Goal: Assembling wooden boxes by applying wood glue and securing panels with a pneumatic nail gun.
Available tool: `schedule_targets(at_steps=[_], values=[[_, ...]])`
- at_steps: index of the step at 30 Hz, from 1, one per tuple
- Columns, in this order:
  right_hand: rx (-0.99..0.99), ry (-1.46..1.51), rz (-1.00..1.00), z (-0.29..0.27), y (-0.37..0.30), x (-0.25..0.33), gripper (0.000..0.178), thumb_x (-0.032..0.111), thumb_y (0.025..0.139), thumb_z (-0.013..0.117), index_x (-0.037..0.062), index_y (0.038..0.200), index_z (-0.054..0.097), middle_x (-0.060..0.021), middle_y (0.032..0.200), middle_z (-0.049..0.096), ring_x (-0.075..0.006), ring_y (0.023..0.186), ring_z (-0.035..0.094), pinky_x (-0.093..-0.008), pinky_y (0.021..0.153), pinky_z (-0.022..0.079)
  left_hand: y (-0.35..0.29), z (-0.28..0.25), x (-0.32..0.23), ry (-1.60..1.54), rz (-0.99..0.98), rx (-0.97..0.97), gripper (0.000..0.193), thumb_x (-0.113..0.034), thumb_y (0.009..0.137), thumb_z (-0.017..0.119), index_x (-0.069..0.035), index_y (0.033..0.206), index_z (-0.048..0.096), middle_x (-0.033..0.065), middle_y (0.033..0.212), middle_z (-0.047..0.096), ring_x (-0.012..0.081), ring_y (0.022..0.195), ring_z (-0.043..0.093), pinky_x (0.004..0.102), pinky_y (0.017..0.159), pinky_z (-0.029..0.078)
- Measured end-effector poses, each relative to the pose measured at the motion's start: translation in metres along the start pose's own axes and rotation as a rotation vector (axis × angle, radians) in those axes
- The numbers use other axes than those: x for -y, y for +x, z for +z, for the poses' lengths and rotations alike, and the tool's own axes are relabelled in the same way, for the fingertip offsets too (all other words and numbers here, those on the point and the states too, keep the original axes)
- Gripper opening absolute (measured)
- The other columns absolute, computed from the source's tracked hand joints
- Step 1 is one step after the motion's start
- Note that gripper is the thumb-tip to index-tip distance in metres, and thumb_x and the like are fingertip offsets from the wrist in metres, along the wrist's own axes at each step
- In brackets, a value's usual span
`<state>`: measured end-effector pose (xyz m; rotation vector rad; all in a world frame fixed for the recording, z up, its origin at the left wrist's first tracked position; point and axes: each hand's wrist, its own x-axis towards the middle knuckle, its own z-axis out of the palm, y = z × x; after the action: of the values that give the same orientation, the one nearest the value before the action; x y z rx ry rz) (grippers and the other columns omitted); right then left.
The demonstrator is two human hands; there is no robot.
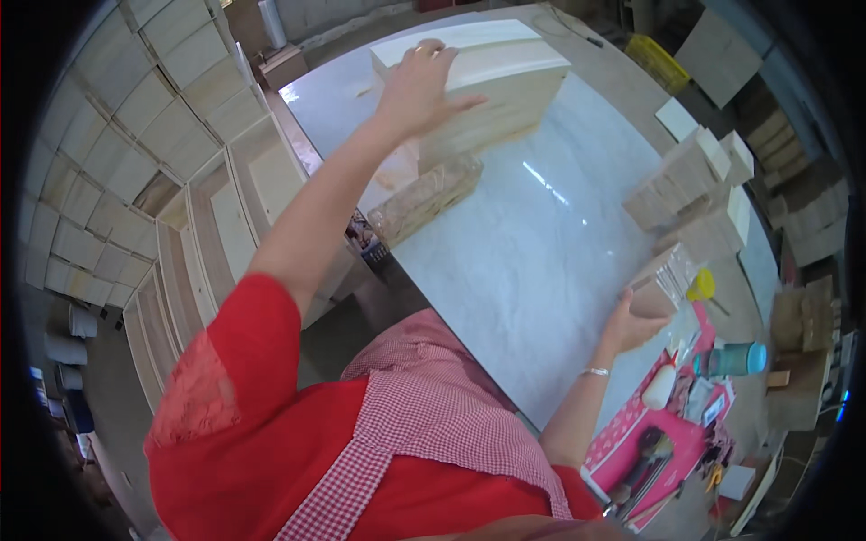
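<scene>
At the far end of the table, my left hand is on the left part of a pale wooden box with white edges. Its fingers bend over the top and the thumb stretches along the near side. My right hand is at the right side of the table, wrapped around a small wooden block, its thumb apart. Clear plastic shows at the block's far end. Nearer than the box lies a plastic-wrapped wooden piece, along the table's left edge.
The glossy white tabletop spans the middle. More wooden boxes stand at the right. A pink mat carries a white glue bottle, brushes and a teal jar. Wooden drawers stand to the left, with stacked boxes behind.
</scene>
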<state>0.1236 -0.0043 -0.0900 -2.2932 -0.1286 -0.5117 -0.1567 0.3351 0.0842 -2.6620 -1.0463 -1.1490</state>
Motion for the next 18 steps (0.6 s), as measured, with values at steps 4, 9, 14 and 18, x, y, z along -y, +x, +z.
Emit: schedule_targets(at_steps=[4,9,14,18], values=[[-0.047,0.104,-0.09,-0.027,-0.002,-0.016,0.104,0.032,0.072,0.085,-0.0072,0.147,0.025,-0.0295,0.143,0.042,-0.0421,0.132,0.043,-0.0463,0.11,0.035,0.075,0.029,0.013,0.227,-0.117,0.485,0.087,-0.062,0.069,0.077,0.0,0.127,0.057,0.0214,0.129,0.056,0.0373,0.118,0.055,0.044,0.099,0.046],[-0.082,0.105,-0.222,-0.067,-0.018,-0.032,0.099,0.027,0.077,0.082,-0.0066,0.149,0.023,-0.028,0.147,0.037,-0.0391,0.137,0.038,-0.0434,0.114,0.031,0.107,0.039,0.024,0.284,-0.028,0.779,0.081,-0.063,0.071,0.075,-0.003,0.124,0.061,0.0193,0.122,0.062,0.0355,0.114,0.059,0.0434,0.095,0.049],[0.019,0.182,-0.149,-0.099,-0.039,-0.037,0.095,0.023,0.08,0.081,-0.0067,0.149,0.023,-0.0251,0.148,0.037,-0.0356,0.138,0.038,-0.0416,0.114,0.029,0.112,0.023,0.026,0.157,0.042,0.76,0.057,-0.049,0.081,0.07,-0.006,0.117,0.066,0.0184,0.11,0.067,0.0347,0.106,0.063,0.0431,0.091,0.05],[0.114,0.307,-0.106,-0.115,-0.052,-0.038,0.094,0.02,0.08,0.08,-0.0049,0.15,0.022,-0.0242,0.149,0.036,-0.0337,0.139,0.036,-0.0426,0.114,0.03,0.082,-0.006,0.008,0.094,0.011,0.334,0.035,-0.029,0.086,0.064,-0.007,0.113,0.068,0.018,0.106,0.068,0.0352,0.1,0.064,0.0423,0.087,0.051]])
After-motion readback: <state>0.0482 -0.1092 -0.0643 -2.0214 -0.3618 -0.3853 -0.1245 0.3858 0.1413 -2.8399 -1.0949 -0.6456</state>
